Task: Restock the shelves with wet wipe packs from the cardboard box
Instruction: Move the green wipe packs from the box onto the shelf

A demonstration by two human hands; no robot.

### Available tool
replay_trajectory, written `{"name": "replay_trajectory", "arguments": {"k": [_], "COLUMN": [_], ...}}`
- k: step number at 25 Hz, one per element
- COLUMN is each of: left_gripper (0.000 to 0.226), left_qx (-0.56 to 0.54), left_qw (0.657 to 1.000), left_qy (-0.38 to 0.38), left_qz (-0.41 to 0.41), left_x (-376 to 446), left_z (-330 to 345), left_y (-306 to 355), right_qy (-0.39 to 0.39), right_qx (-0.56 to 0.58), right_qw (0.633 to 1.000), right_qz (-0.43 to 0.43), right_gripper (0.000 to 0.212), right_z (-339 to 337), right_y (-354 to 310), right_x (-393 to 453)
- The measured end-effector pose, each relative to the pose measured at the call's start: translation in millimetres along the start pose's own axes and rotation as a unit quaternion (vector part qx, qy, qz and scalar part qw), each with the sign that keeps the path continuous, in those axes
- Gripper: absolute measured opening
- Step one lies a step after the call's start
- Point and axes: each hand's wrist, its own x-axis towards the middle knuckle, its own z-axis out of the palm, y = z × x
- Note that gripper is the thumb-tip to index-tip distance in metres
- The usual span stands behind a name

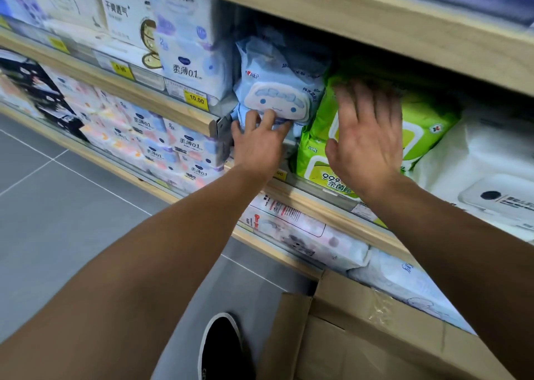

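The left hand (pixel 258 139) has its fingertips curled against the lower front of a pale blue wet wipe pack (pixel 274 90) with a cartoon-face lid, thumb out at the pack's left side, so it looks to be pushing or steadying the pack rather than gripping round it; that pack stands upright at the left end of the middle shelf (pixel 318 203), against the shelf's end bracket, probably so its face shows to shoppers. The right hand (pixel 365 137) is spread flat, fingers straight and blurred at the tips, pressed on the front of the green wet wipe packs (pixel 427 125) just beside the blue one; I judge it is holding them back and to the right so the blue pack has room to seat. It grasps nothing. Right of the green packs, near the shelf's front edge, lie white wipe packs (pixel 491 183) with a dark round mark on the lid. The cardboard box (pixel 361 330) sits on the floor below, against the lowest shelf's front edge, flaps open; what it holds cannot be seen from here. The lower shelf carries more pale packs (pixel 306 238) lying flat. To the left, a separate shelf bay holds sanitary pad packs (pixel 187 47), with a yellow price tag (pixel 196 100) on its front edge.
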Motion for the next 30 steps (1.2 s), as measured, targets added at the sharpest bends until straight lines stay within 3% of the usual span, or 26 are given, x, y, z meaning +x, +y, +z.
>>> {"name": "replay_trajectory", "arguments": {"k": [2, 7, 11, 17, 19, 24, 28, 30], "left_gripper": [0.041, 0.003, 0.009, 0.016, 0.016, 0.03, 0.014, 0.008], "left_qx": [-0.033, -0.069, -0.122, -0.184, -0.114, -0.122, -0.129, -0.137], "left_qw": [0.999, 0.987, 0.984, 0.969, 0.98, 0.982, 0.986, 0.986], "left_qy": [0.031, 0.132, 0.111, 0.138, 0.121, 0.093, 0.098, 0.081], "left_qz": [-0.009, 0.055, 0.068, 0.085, 0.112, 0.113, 0.035, 0.053], "left_x": [3.3, 11.0, 7.4, 13.9, 7.4, -6.0, -0.8, 1.9], "left_z": [5.2, 15.0, 4.9, -39.5, -41.5, -1.5, 2.1, -2.0], "left_y": [-0.6, -28.7, -30.0, -77.4, -58.3, -8.5, 6.4, 5.9], "right_qy": [-0.006, 0.0, 0.002, 0.012, 0.008, 0.0, -0.004, -0.001], "right_qx": [-0.009, 0.007, 0.019, 0.004, 0.005, 0.017, 0.01, 0.012], "right_qw": [1.0, 1.0, 1.0, 1.0, 1.0, 1.0, 1.0, 1.0], "right_qz": [-0.01, -0.008, -0.001, 0.007, 0.022, 0.004, 0.023, 0.014], "right_gripper": [0.079, 0.077, 0.076, 0.073, 0.073, 0.076, 0.076, 0.076], "right_z": [5.3, 7.2, 3.9, 8.4, 6.7, 1.3, 3.7, 3.3], "right_y": [1.4, 7.2, 4.5, 4.1, -0.7, 1.6, -7.1, -2.7], "right_x": [-3.7, -1.9, -3.2, 0.3, 1.9, -2.2, -1.0, -1.9]}}
